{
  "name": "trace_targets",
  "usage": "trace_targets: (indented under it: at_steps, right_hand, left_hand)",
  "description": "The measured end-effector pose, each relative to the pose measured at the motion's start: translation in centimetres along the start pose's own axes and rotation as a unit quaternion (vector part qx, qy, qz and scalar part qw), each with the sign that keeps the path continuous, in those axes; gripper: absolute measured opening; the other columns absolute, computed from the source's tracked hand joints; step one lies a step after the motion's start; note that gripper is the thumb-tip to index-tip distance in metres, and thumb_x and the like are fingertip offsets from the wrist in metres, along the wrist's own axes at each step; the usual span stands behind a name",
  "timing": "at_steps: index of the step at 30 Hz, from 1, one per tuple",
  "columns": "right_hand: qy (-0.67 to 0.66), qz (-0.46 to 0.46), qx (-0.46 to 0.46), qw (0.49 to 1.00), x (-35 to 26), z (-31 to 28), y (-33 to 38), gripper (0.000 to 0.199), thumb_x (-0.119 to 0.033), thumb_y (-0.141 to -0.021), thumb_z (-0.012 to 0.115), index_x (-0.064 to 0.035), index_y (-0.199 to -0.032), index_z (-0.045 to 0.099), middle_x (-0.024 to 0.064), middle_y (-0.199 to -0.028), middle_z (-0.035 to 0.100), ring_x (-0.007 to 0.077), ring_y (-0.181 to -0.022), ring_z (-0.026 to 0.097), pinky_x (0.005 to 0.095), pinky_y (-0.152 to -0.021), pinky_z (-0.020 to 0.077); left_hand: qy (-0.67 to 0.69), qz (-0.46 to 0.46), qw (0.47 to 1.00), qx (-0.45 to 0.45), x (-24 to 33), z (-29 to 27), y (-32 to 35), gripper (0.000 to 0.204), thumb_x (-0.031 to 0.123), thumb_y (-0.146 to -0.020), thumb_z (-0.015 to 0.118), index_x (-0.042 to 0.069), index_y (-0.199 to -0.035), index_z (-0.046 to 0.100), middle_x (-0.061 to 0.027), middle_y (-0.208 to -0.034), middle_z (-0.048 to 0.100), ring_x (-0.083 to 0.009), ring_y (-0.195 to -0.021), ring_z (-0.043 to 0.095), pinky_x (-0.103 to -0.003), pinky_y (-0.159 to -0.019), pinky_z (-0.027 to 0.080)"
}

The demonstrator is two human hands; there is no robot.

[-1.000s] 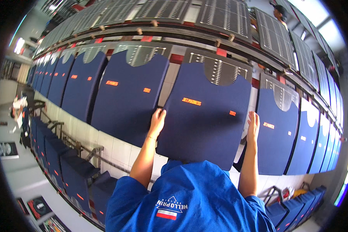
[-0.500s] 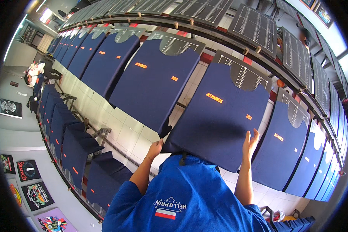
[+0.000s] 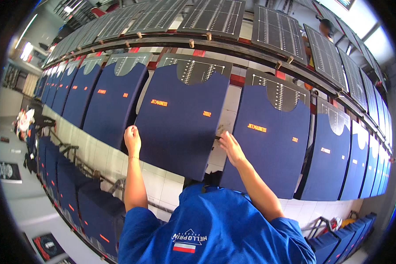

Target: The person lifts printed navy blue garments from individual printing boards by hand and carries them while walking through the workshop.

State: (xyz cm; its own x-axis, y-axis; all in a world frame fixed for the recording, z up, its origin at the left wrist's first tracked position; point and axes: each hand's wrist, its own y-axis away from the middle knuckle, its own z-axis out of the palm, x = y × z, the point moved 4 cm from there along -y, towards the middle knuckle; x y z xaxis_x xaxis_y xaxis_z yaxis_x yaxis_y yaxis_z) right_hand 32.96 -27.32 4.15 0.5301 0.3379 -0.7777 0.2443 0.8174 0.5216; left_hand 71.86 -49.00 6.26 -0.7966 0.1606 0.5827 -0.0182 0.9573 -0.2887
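Before me a navy fabric shirt panel (image 3: 176, 136) lies spread over a dark printing board (image 3: 198, 66). Small orange prints mark its chest, and the gridded board shows through the neck cutout. At the panel's left edge my left hand (image 3: 133, 140) is closed, fingers curled; whether they pinch the cloth is hidden. My right hand (image 3: 232, 148) is open, fingers stretched, over the gap by the panel's right edge. It holds nothing. Just right of that hand lies a second navy shirt panel (image 3: 270, 147) with matching orange prints.
More navy panels on boards run in a row both ways. Behind them is a dark metal rail (image 3: 171, 40) with wooden pegs, then a row of bare gridded boards (image 3: 211, 18). A person (image 3: 325, 28) is at the far right. Another rack of navy panels (image 3: 97, 211) stands lower left.
Both hands have shifted left from the right-hand panel to its left neighbour. My left hand has gone from a lower corner to higher up a side edge; my right hand remains open.
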Motion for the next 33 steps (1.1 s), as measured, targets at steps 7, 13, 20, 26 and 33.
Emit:
trace_targets:
  at_steps: [7,13,20,26,33]
  right_hand:
    - [0.161,-0.039,0.175,0.970,2.1,-0.1,-5.8,0.063,-0.041,-0.095,0.051,-0.0013,-0.141,0.034,0.0185,-0.146,0.035,0.0271,-0.134,0.036,0.0387,-0.105,0.0338]
    - [0.286,-0.203,0.491,0.797,-9.3,-16.4,9.3,0.041,-0.031,-0.092,0.056,0.0011,-0.118,0.058,0.0175,-0.117,0.060,0.0264,-0.109,0.057,0.0356,-0.094,0.0428]
    - [0.269,-0.123,0.532,0.794,1.2,-35.8,22.5,0.053,-0.046,-0.096,0.047,0.0024,-0.112,0.059,0.0129,-0.103,0.063,0.0230,-0.097,0.057,0.0333,-0.088,0.0420]
    - [-0.147,0.043,0.327,0.933,10.6,-35.9,25.3,0.097,-0.075,-0.087,0.027,0.0072,-0.138,0.036,0.0155,-0.141,0.044,0.0278,-0.130,0.041,0.0407,-0.109,0.0297]
    - [-0.150,0.090,0.195,0.965,12.9,-37.0,35.5,0.038,-0.031,-0.088,0.062,0.0039,-0.104,0.065,0.0106,-0.100,0.068,0.0188,-0.091,0.064,0.0318,-0.086,0.0480]
  left_hand:
    - [0.023,0.124,0.990,-0.060,3.5,7.8,-7.5,0.026,0.018,-0.091,0.055,-0.001,-0.108,0.058,-0.0190,-0.109,0.060,-0.0352,-0.107,0.054,-0.043,-0.094,0.041]
    - [0.321,0.201,0.884,-0.274,21.6,8.9,5.5,0.019,0.012,-0.088,0.056,0.000,-0.102,0.059,-0.0171,-0.111,0.060,-0.0331,-0.109,0.055,-0.041,-0.095,0.042]
    - [0.396,-0.019,0.799,-0.451,21.5,21.3,23.3,0.079,0.047,-0.092,0.051,-0.004,-0.144,0.021,-0.0274,-0.147,0.021,-0.0345,-0.139,0.019,-0.043,-0.113,0.018]
    - [0.511,-0.396,0.534,-0.544,17.9,16.5,33.1,0.079,0.064,-0.094,0.022,0.001,-0.136,0.042,-0.0115,-0.137,0.047,-0.0241,-0.125,0.045,-0.038,-0.109,0.031]
    - [0.370,-0.309,0.631,-0.608,19.8,3.7,33.5,0.055,0.032,-0.092,0.058,-0.004,-0.131,0.045,-0.0106,-0.131,0.052,-0.0231,-0.121,0.048,-0.037,-0.106,0.034]
